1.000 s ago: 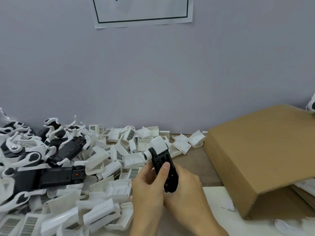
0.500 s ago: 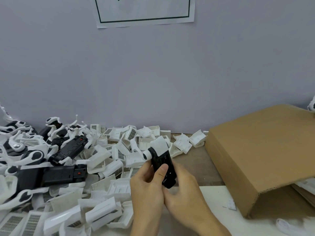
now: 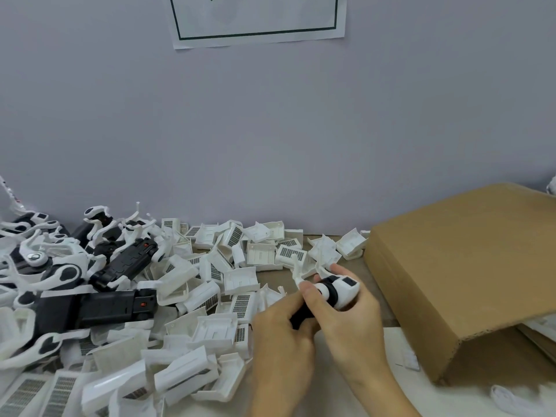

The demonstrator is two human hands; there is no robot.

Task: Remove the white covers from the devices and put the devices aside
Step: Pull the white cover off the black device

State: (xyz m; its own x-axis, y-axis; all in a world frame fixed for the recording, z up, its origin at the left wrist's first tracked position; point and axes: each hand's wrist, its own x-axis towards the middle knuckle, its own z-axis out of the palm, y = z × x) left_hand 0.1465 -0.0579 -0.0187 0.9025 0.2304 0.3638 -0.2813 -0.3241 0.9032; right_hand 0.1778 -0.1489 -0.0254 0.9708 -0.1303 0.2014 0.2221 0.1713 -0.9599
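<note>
- Closest to me, the left hand [image 3: 281,335] curls round the black lower end of the device [image 3: 326,297], its thumb pressed up against the white collar.
- The right hand [image 3: 353,314] wraps the device's white cover [image 3: 346,288] from the far side, fingers [image 3: 340,270] bent over its top; the device lies tilted, white end pointing up and to the right.
- Both hands hold it just above the bench [image 3: 373,290], over a pale sheet [image 3: 391,350] that runs to the near edge.
- Bare brown bench shows only in a narrow lane between the hands and the cardboard box [image 3: 457,266]; the box's near corner overhangs, its edge close to the right wrist.
- To the left, a heap of loose white covers [image 3: 210,296] spreads from the near edge back to the wall, its right fringe just beside the left hand.
- Further left, finished black devices [image 3: 99,308] lie piled among curved white parts, reaching the frame's left edge.
- A small white scrap [image 3: 410,358] lies on the sheet beside the box's underside.
- At the back, a plain grey wall [image 3: 270,130] rises from the bench, with a green-bordered paper notice [image 3: 258,28] stuck high up.
</note>
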